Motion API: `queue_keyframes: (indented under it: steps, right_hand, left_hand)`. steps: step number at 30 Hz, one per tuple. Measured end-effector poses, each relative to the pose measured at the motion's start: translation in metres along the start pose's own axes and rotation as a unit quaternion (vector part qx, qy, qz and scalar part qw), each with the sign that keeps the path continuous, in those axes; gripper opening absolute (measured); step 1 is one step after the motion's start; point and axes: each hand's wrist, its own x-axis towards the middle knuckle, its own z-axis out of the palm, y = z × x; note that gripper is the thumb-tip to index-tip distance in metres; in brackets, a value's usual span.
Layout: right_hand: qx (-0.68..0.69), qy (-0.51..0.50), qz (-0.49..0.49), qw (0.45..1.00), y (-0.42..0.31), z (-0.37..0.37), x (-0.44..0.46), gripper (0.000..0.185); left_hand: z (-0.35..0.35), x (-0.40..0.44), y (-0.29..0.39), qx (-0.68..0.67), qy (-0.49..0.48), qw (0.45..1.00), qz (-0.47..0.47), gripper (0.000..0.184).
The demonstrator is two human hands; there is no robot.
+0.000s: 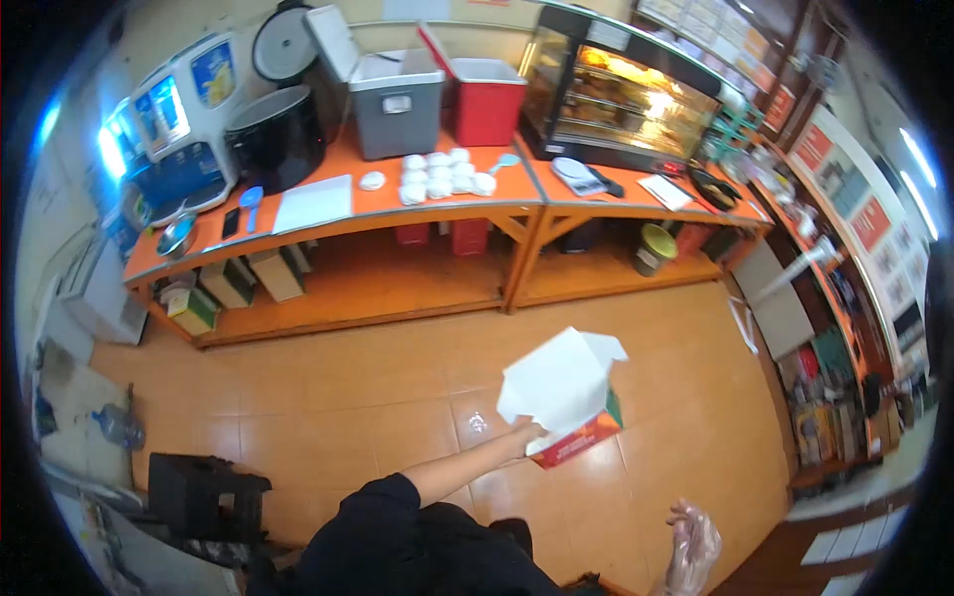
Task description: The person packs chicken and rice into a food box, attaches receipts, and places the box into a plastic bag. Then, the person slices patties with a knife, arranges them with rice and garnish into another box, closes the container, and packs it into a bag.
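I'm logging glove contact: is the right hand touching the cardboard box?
Apart. The head view shows orange floor plainly between the gloved right hand and the open box.

Box (558, 382) in front of counter (510, 181), w/ pot (278, 144) on its L, coolers (397, 121) mid, display cab (561, 109) R.

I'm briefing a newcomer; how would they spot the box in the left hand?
From the orange table, look down past its front to the left hand over the tiled floor. It holds the box: unlike the grey cooler and red cooler on the table, this has wide white flaps spread above a red-and-green outside.
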Motion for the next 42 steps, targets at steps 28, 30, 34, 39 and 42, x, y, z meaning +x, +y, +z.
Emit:
queue_keyframes:
  steps: [28, 30, 34, 39, 42]
  right_hand:
    - [-0.324, -0.26, -0.043, 0.909, 0.057, 0.665, 0.61, 0.061]
    - [-0.33, -0.218, -0.033, 0.918, 0.054, 0.696, 0.628, 0.059]
    - [-0.345, -0.142, -0.012, 0.928, 0.051, 0.74, 0.654, 0.056]
    - [-0.361, -0.103, 0.002, 0.927, 0.047, 0.777, 0.671, 0.053]
    - [-0.365, -0.089, 0.005, 0.927, 0.043, 0.784, 0.677, 0.051]
  left_hand:
    - [-0.248, -0.144, 0.873, 0.488, 0.383, 0.59, 0.517, 0.019]
    - [-0.266, -0.154, 0.968, 0.561, 0.436, 0.538, 0.454, 0.017]
    - [-0.373, -0.102, 1.093, 0.674, 0.31, 0.632, 0.222, 0.022]
    - [-0.438, -0.028, 1.111, 0.823, 0.241, 0.511, -0.055, 0.066]
    - [-0.462, -0.001, 1.086, 0.875, 0.238, 0.407, -0.111, 0.094]
